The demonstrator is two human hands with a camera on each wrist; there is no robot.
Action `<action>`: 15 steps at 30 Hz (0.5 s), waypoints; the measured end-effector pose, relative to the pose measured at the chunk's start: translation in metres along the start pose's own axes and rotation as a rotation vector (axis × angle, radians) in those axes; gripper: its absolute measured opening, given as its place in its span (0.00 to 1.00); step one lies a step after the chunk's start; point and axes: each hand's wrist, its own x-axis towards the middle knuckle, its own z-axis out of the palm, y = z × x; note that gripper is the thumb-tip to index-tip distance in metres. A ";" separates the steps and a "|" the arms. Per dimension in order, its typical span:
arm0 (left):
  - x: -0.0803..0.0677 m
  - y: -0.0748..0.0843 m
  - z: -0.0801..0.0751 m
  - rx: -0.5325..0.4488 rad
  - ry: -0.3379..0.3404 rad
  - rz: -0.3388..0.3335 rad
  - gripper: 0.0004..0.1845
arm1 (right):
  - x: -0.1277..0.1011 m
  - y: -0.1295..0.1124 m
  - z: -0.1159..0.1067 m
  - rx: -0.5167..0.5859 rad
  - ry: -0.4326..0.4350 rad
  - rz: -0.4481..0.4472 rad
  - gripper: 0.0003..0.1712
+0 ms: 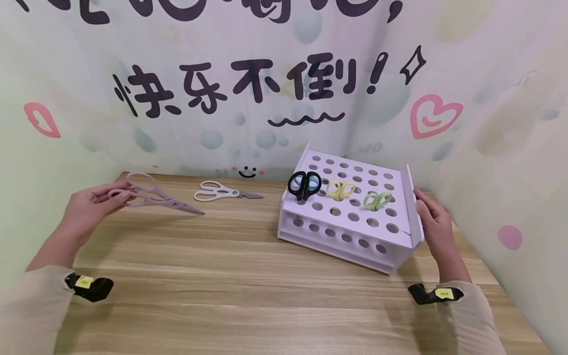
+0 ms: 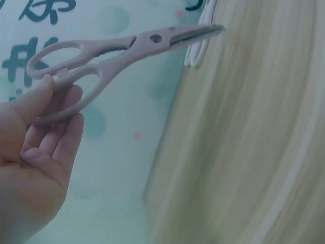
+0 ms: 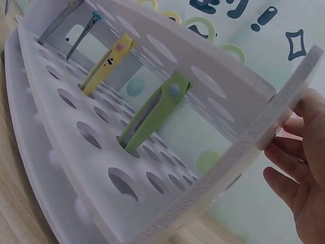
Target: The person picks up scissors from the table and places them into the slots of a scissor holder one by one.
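My left hand (image 1: 95,204) pinches one handle loop of mauve kitchen scissors (image 1: 153,195). They are raised, blades slightly apart and pointing right and down in the head view. My right hand (image 1: 437,222) touches the outer face of the right side panel on a white rack (image 1: 310,204), fingertips at the panel in the right wrist view. Black-handled scissors (image 1: 304,186), yellow scissors (image 1: 340,190) and green scissors (image 1: 377,200) stand in its holes. Behind the black pair shows a blue handle (image 1: 314,184). In the right wrist view, the green blade cover (image 3: 155,119) passes down into the lower shelf.
White-handled scissors (image 1: 220,191) lie on the wooden table (image 1: 248,291) near its back edge, between the left hand and the rack. A printed cloth (image 1: 230,143) hangs behind the table. The rack sits at an angle on the right.
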 end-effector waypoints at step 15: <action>0.014 0.033 0.051 0.066 0.077 0.007 0.07 | 0.000 -0.002 0.000 -0.011 -0.003 -0.006 0.25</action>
